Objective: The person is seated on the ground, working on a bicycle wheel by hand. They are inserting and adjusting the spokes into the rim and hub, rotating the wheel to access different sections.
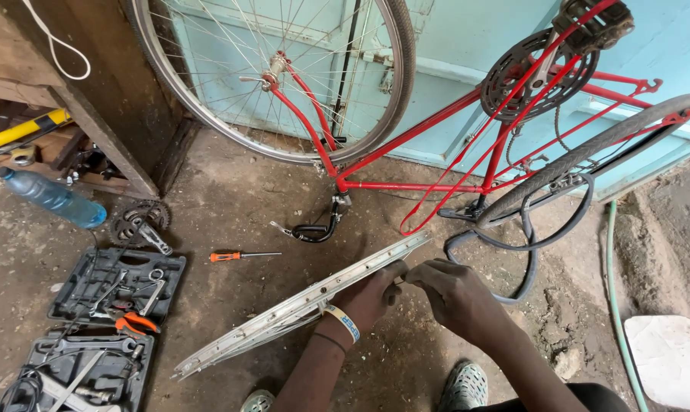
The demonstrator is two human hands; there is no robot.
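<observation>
- Left hand clenched around the bare wheel rim, gripping it from below near its upper end; a pale wristband sits on that wrist
- Right hand at 3 o'clock of the left, fingertips pinched on something small at the rim's edge; too small to tell what, likely a spoke end or nipple
- Rim lies in the lower middle of view, tilted, running from 8 o'clock low near the tool case up to 2 o'clock at the hands; silver metal, dull and scuffed, no tyre on it, row of spoke holes along the inner channel
- Judgement on doing this well: keep the left grip firm so the rim does not twist; work the pinch close to the hole; keep the small part square to the rim
- Upturned red bicycle at 12 o'clock; loose inner tube at 2 o'clock of the hands; orange-handled screwdriver at 10 o'clock; plastic bottle far at 9 o'clock
</observation>
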